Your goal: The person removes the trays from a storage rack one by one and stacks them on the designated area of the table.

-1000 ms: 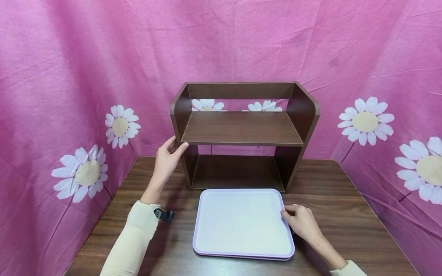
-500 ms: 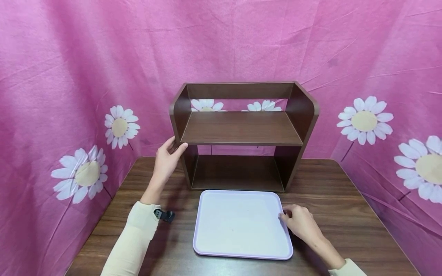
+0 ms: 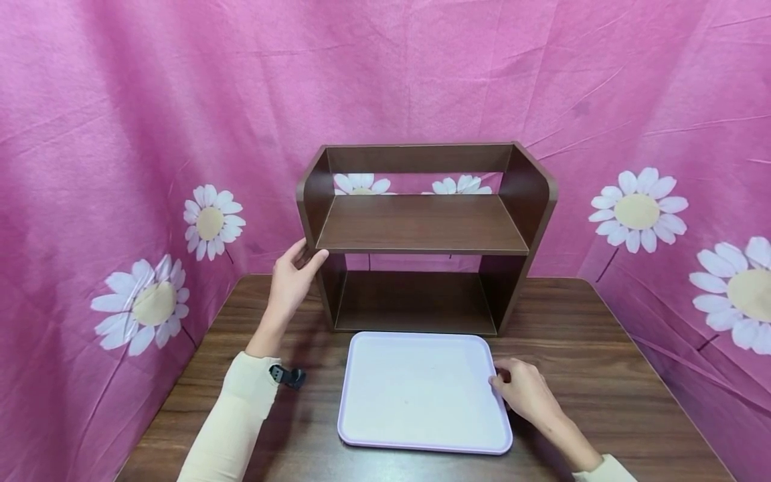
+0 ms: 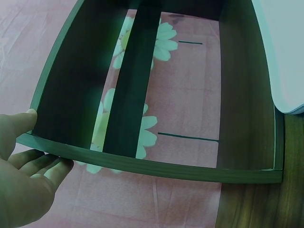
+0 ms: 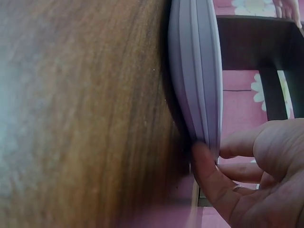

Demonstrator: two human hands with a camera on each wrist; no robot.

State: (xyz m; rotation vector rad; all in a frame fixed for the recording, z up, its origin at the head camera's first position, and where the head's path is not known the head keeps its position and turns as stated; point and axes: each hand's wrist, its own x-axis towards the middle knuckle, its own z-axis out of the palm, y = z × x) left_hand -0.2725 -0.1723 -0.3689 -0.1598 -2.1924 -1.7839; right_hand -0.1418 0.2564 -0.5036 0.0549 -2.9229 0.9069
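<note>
A dark brown two-level desk shelf [image 3: 421, 224] stands upright on the wooden table. My left hand [image 3: 289, 281] grips its left side panel at about the height of the middle board; in the left wrist view the thumb [image 4: 21, 122] lies on one side of the panel, the other fingers beyond it. In front of the shelf lies a pale lilac rectangular tray [image 3: 424, 391], bare on top. Stacked rims [image 5: 199, 76] show in the right wrist view, so more than one tray lies there. My right hand [image 3: 527, 391] pinches the stack's right edge between thumb and fingers.
The brown wood-grain table [image 3: 572, 335] reaches back to a pink curtain [image 3: 409, 73] with white daisies, which also hangs at both sides. A black strap with a small device [image 3: 288, 376] sits at the left sleeve cuff. Both shelf levels show bare boards.
The top tray has shifted very slightly toward me, and the rim that peeked out below its near edge no longer shows. The right fingers moved a little; the left hand stays put.
</note>
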